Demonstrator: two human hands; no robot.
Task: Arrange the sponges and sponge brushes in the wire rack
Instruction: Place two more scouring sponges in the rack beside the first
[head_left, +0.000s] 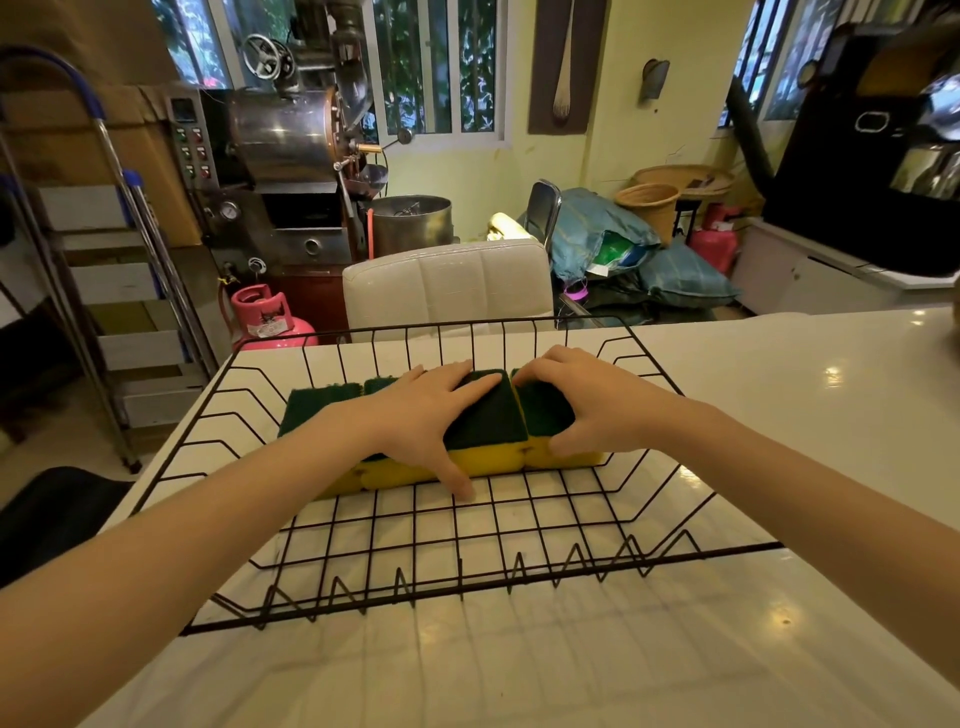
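While the sponges (488, 415) are pressed into one row at the far part of the wire rack (467, 525) on the bench (779, 415), the left hand (431, 410) and the right hand (582, 400) are laid half-open over two neighbours. Straightening seems the step in hand — gentle sideways pushing is called for next. No sponge brushes are seen. Near grid stays free — raised rims limit reach.

two bare forearms come in from the bottom corners, with no sleeve showing on either as far as the picture's edge; the left hand (421, 415) and the right hand (582, 400) are bare as well, with no glove, ring, watch or band to be seen at fingers or wrists. the fingernails look short and plain.
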